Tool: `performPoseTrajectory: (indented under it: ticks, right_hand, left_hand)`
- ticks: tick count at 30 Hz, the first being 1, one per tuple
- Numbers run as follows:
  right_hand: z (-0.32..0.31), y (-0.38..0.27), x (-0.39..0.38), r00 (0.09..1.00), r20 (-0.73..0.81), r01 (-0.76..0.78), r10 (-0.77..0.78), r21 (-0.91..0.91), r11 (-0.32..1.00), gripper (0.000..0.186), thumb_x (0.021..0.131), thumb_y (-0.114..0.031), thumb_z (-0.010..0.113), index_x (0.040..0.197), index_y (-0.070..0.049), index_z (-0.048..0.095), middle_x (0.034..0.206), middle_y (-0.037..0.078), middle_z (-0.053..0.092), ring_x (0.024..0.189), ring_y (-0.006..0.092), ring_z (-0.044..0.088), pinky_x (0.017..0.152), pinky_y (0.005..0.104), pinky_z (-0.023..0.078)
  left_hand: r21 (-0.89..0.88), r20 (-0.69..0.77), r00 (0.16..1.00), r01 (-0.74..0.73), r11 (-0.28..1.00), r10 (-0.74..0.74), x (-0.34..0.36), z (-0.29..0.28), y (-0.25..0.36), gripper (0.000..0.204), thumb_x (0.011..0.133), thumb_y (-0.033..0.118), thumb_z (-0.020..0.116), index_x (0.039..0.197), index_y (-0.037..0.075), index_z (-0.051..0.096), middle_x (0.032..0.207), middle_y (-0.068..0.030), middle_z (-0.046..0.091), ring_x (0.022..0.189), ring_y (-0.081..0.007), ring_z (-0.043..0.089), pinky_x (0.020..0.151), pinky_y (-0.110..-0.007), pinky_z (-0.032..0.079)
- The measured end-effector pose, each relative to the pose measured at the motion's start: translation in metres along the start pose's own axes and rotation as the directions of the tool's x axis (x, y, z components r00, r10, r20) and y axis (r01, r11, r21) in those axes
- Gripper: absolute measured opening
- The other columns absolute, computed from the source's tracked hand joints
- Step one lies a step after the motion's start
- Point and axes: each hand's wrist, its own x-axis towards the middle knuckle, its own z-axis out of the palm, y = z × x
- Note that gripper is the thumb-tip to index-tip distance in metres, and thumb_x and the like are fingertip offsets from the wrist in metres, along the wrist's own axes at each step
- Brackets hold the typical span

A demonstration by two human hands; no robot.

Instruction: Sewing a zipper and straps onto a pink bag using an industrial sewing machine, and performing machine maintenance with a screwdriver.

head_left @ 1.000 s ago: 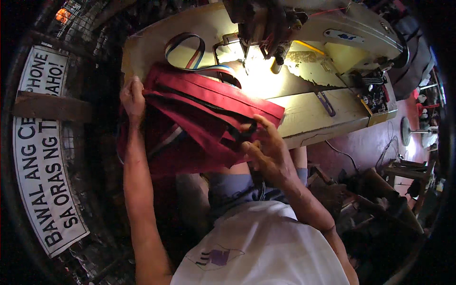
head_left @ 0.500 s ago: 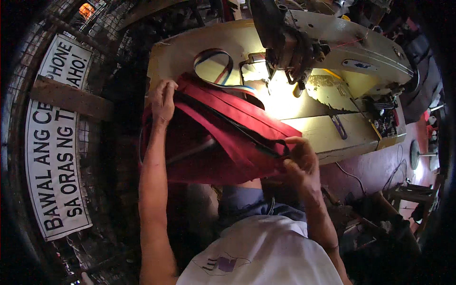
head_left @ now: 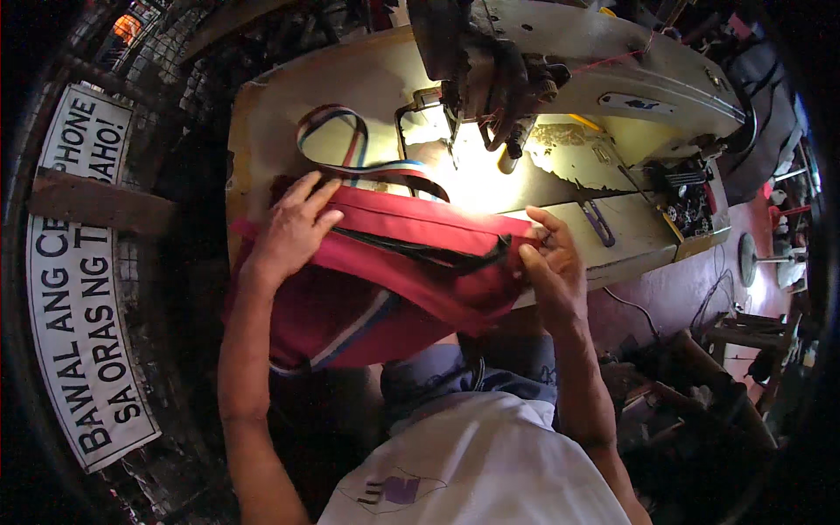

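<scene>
A red fabric piece (head_left: 411, 219), seemingly a bag being sewn, lies across the front edge of the sewing table and over my lap. A dark strip like a zipper (head_left: 420, 251) runs along it, and a striped band (head_left: 354, 325) crosses its lower part. My left hand (head_left: 293, 226) rests at its left end, fingers apart on the cloth. At the right end my right hand (head_left: 556, 271) grips the edge, thumb on the near side and index finger raised. A loop of striped webbing (head_left: 350, 168) lies on the table behind the cloth.
A sewing machine (head_left: 612, 66) stands at the back right, its light shining on the table (head_left: 262, 114). Small purple-handled thread snips (head_left: 598, 223) lie right of the cloth. Metal parts (head_left: 696, 206) fill a tray at the table's right end. A lettered sign (head_left: 79, 280) hangs at left.
The cloth's raised left end has come down and flattened. My left hand has loosened from its corner, fingers spreading. More of the striped band shows. The whole view has shifted somewhat.
</scene>
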Motion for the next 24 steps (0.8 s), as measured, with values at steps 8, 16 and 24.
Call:
performPoseTrajectory:
  ticks: [8,16,24]
  right_hand:
    - [0.014,0.005,0.065,0.987,-0.042,0.146,-0.154,-0.163,0.976,0.04,0.091,0.001,0.054,0.13,0.0,0.046,0.087,0.005,0.062,0.065,0.0078,0.056,0.056,0.0225,0.047]
    - [-0.031,-0.011,0.061,0.987,-0.121,0.066,-0.11,-0.324,0.944,0.041,0.09,0.003,0.057,0.13,0.0,0.049,0.093,0.008,0.061,0.066,0.0095,0.06,0.057,0.0225,0.05]
    - [-0.034,-0.013,0.072,0.993,-0.098,0.018,-0.057,-0.36,0.933,0.037,0.09,0.003,0.058,0.127,0.002,0.051,0.102,0.013,0.063,0.067,0.0131,0.063,0.062,0.0245,0.056]
  left_hand:
    - [-0.077,-0.068,0.986,0.148,0.986,-0.153,0.023,-0.017,-0.047,0.03,0.082,0.021,0.073,0.103,0.004,0.06,0.11,-0.0112,0.058,0.112,-0.032,0.054,0.094,-0.042,0.044]
    - [-0.161,-0.238,0.971,-0.037,0.986,-0.002,0.047,0.017,-0.037,0.025,0.088,0.02,0.067,0.107,0.004,0.061,0.11,-0.0119,0.056,0.109,-0.0307,0.053,0.094,-0.039,0.043]
    - [-0.291,-0.364,0.931,-0.112,0.95,-0.002,0.019,-0.021,-0.011,0.026,0.093,0.021,0.063,0.112,0.003,0.063,0.114,-0.0118,0.06,0.109,-0.0302,0.057,0.095,-0.04,0.045]
